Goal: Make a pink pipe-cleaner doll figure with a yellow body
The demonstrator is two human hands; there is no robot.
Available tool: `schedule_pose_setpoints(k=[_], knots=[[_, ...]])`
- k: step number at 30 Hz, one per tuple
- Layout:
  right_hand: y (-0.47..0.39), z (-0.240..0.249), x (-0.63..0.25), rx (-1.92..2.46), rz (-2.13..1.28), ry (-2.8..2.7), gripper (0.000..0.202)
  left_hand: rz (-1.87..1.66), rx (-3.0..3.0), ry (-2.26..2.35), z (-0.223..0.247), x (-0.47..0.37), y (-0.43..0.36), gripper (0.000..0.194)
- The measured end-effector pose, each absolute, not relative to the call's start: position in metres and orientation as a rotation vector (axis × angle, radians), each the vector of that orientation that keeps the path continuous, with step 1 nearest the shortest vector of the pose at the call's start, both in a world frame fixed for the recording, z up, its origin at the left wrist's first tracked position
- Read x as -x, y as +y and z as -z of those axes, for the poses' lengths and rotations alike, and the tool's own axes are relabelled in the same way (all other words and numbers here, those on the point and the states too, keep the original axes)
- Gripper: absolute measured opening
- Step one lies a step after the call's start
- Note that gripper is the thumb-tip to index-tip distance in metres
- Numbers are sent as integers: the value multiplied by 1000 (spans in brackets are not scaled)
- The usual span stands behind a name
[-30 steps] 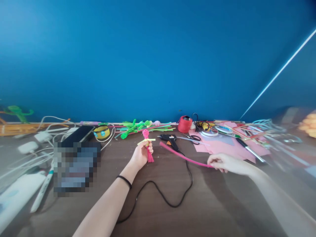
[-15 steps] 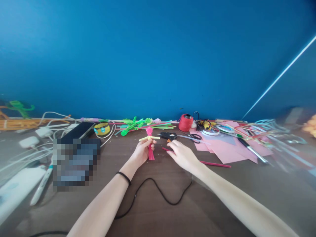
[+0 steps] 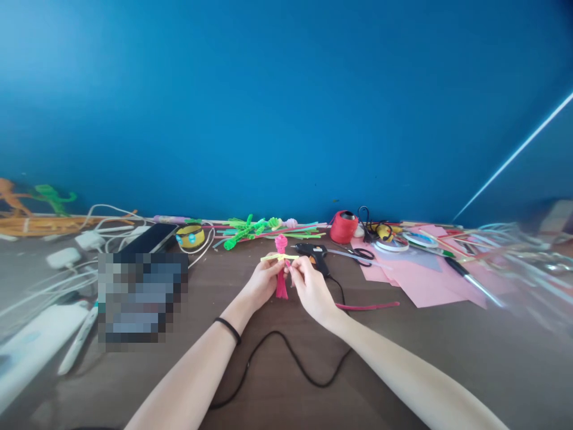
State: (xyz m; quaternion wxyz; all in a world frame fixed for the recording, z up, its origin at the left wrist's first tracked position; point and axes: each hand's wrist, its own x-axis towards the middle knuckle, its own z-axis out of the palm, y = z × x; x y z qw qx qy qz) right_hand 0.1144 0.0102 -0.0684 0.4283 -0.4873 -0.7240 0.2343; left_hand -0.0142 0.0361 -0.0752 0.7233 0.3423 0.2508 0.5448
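A small pink pipe-cleaner figure (image 3: 281,285) with a round coiled head and pale yellow arms stands upright between my hands. My left hand (image 3: 263,283) pinches its body from the left, below the yellow crosspiece. On the other side my right hand (image 3: 308,285) closes its fingertips on one end of a dark pink pipe cleaner (image 3: 371,307), close beside the figure's body. The rest of that strip passes behind my right hand and sticks out to the right. Just beyond my right hand lies a black glue gun (image 3: 314,254).
Green pipe cleaners (image 3: 246,230), a red thread spool (image 3: 344,227) and black-handled scissors (image 3: 360,257) lie near the blue wall. Pink paper (image 3: 430,283) is at right; a yellow tape roll (image 3: 189,237), phones and white chargers (image 3: 62,258) at left. A black cable (image 3: 286,343) curves in front.
My right hand has moved left from near the glue gun to the figure, drawing the dark pink pipe cleaner along with it. The view has shifted slightly.
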Motion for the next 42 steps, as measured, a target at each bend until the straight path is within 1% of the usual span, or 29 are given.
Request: schedule_pose_setpoints(k=[3,5,8,14,21,24,29,34,42], knots=[[14,74,-113,1074,-870,-1559,12,-1167,-800,532,75,13,35,18],[17,76,-114,990,-1013,-1407,18,-1145,-837,527,74,12,33,18],[19,77,-115,924,-1108,-1300,24,-1133,-856,527,71,8,30,19],[16,74,-116,920,-1044,-1299,18,-1214,-931,568,66,1,25,20],[15,72,-116,886,-1073,-1256,16,-1267,-1097,825,64,0,25,25],[15,70,-117,889,-1068,-1246,16,-1261,-1104,830,60,1,26,28],[15,72,-118,876,-1062,-1255,16,-1156,-1120,768,48,12,29,28],[15,74,-116,862,-1062,-1289,17,-1084,-1151,824,41,21,32,19],[14,71,-118,881,-1019,-1317,17,-1135,-1135,836,39,15,31,24]])
